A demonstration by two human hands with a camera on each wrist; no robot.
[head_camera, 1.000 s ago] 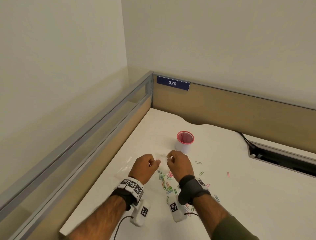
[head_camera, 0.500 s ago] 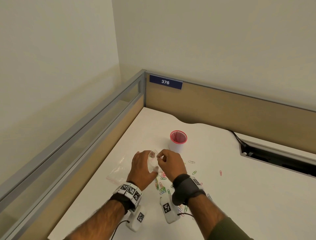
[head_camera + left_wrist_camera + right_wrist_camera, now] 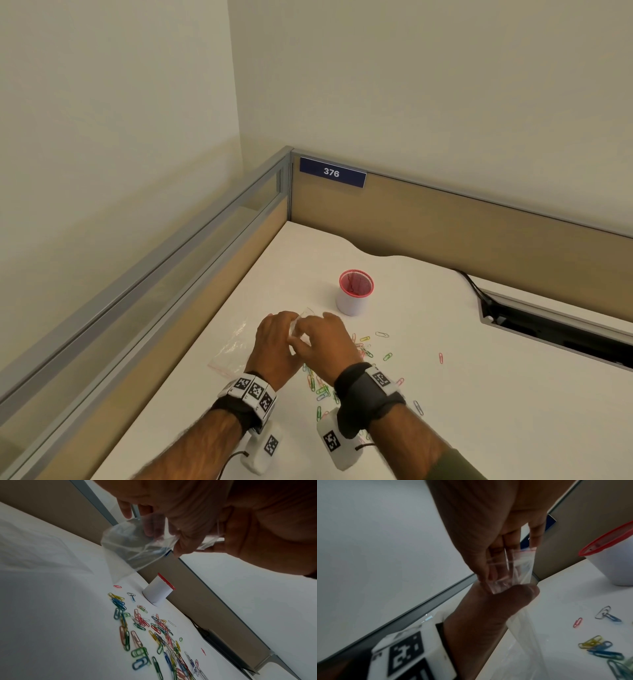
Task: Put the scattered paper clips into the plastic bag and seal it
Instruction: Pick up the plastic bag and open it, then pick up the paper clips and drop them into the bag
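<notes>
Both hands (image 3: 301, 339) pinch the plastic bag (image 3: 133, 545), mouth upward.

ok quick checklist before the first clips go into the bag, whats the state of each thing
1. Bag held: ok. The left hand and the right hand both pinch the plastic bag above the desk.
2. Bag mouth open: cannot tell. The red-striped top sits bunched between the fingers.
3. Bag empty: ok, no clip shows through the film.
4. Paper clips within reach: ok, piled on the desk just below the hands, with a few strays further out.
5. A hand free to pick up clips: not ok, both are on the bag.
6. Red-rimmed cup out of the way: ok, it stands beyond the hands.
</notes>
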